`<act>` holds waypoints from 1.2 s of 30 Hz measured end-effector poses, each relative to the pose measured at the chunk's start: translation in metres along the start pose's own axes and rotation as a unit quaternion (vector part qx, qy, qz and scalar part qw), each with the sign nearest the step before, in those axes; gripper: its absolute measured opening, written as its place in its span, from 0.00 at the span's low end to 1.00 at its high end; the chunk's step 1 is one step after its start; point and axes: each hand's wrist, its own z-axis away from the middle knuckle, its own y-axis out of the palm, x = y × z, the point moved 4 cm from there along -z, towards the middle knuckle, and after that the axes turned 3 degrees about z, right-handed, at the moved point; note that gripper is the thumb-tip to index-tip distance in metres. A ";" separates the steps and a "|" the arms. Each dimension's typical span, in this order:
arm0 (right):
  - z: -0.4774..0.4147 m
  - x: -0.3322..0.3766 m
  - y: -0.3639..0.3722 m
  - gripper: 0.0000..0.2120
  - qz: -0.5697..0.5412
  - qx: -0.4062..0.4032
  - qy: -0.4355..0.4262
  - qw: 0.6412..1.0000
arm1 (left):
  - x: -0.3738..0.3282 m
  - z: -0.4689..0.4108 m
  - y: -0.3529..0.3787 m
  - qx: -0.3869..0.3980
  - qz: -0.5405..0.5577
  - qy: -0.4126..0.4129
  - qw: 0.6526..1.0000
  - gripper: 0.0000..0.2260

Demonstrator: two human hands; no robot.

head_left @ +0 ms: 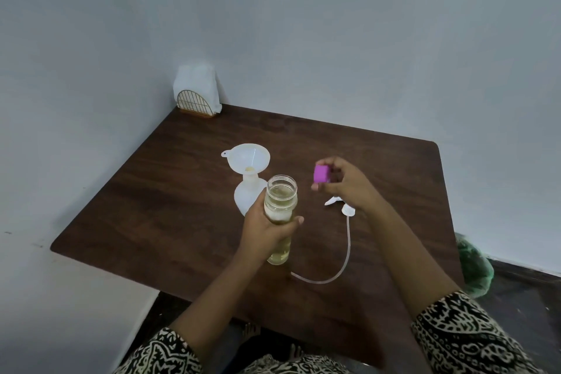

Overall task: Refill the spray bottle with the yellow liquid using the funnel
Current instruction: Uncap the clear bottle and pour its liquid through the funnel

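Uncapped and gripped mid-body by the left hand point(267, 231), the jar of yellow liquid point(280, 194) could flood the funnel point(249, 158) if tipped fast, or topple the light spray bottle point(247, 197) under it, at the jar's 11 o'clock. At 3 o'clock, the right hand point(346, 184) pinches the purple cap point(321, 174) in curled fingers.

I've got one view here: head camera, facing forward and steeply down onto the brown table point(188, 191), close enough that left hand point(267, 231) and right hand point(349, 185) sit dead centre; napkin holder point(196, 91) back at eleven o'clock.
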 end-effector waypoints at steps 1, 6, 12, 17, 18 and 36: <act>-0.004 -0.017 0.007 0.23 -0.004 -0.016 0.019 1.000 | 0.002 0.001 -0.002 -0.002 -0.002 0.000 1.000 0.20; -0.014 -0.065 0.034 0.25 0.068 -0.081 0.029 0.994 | 0.004 0.003 -0.009 -0.010 -0.016 0.002 1.000 0.22; -0.039 -0.083 0.059 0.31 0.226 -0.054 -0.012 0.973 | 0.005 0.000 -0.012 -0.022 -0.024 -0.011 0.999 0.29; -0.041 -0.104 0.074 0.31 0.395 -0.030 0.019 0.918 | 0.005 -0.001 -0.014 -0.027 -0.030 -0.011 0.999 0.22; -0.041 -0.109 0.075 0.33 0.413 -0.024 0.027 0.910 | 0.004 -0.001 -0.015 -0.028 -0.028 -0.012 0.999 0.21; 0.068 0.039 0.072 0.45 0.049 0.081 -0.124 0.988 | -0.029 0.002 -0.007 -0.033 0.091 -0.009 0.995 0.22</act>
